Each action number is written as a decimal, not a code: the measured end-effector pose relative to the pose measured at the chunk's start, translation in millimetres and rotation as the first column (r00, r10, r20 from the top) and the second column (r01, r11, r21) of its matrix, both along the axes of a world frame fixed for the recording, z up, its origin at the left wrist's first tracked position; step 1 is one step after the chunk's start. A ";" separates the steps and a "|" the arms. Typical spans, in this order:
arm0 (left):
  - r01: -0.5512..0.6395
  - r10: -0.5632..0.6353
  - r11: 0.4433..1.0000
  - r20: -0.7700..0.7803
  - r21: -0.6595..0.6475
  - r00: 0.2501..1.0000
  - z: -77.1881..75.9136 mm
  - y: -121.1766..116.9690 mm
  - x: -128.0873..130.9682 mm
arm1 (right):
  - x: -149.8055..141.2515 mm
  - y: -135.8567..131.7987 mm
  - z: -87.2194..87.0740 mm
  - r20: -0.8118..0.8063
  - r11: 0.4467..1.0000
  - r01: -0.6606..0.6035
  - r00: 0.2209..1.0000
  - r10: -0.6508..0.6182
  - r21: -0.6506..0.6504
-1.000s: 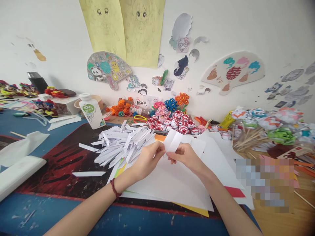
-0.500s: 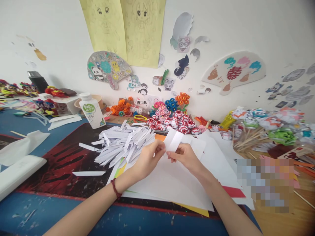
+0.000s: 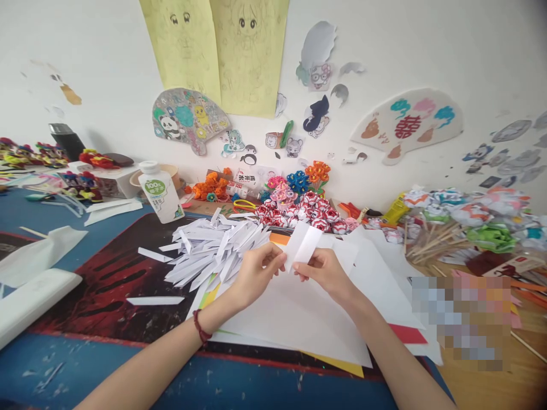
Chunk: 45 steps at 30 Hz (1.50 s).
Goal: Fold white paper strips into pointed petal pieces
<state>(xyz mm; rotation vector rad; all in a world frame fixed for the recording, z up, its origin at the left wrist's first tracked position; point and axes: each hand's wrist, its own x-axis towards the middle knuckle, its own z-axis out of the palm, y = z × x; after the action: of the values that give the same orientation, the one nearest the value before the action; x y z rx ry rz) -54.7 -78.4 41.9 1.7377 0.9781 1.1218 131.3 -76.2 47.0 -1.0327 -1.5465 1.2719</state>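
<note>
Between my two hands is a small piece of white paper with a lengthwise crease, tilted up above larger white sheets. My left hand pinches its left edge between thumb and fingers. On the other side, my right hand grips the lower right part, thumb on top and fingers curled beneath. A heap of folded white paper strips lies just left of my left hand. One more folded strip sits apart on the dark mat.
A white bottle stands behind the heap. Paper flowers line the wall side, with more flowers on sticks at the right. A long white object lies at the left edge. Yellow-handled scissors rest at the back.
Both hands stay almost in place on the white paper. My right thumb has shifted slightly right, and the paper's crease looks a little more opened out.
</note>
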 end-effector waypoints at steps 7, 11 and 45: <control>0.093 -0.084 0.992 0.101 -0.084 0.991 -2.4 2.4 0.3 | -0.5 -0.5 1.2 -0.002 1.000 0.002 1.000 -0.002 0.000; 0.161 -0.146 0.978 0.120 -0.129 0.982 -1.4 1.8 1.2 | -0.2 -1.4 2.3 -0.042 1.000 0.015 0.999 -0.014 0.020; 0.072 -0.072 0.997 0.002 -0.035 0.997 0.0 -6.6 6.3 | -1.3 -2.4 -0.8 -0.039 1.000 0.027 0.999 -0.027 0.006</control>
<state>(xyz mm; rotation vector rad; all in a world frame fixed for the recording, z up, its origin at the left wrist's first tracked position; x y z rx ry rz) -48.4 -85.0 41.9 1.7302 0.9215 1.0533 130.0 -78.6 46.3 -1.0155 -1.5021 1.2604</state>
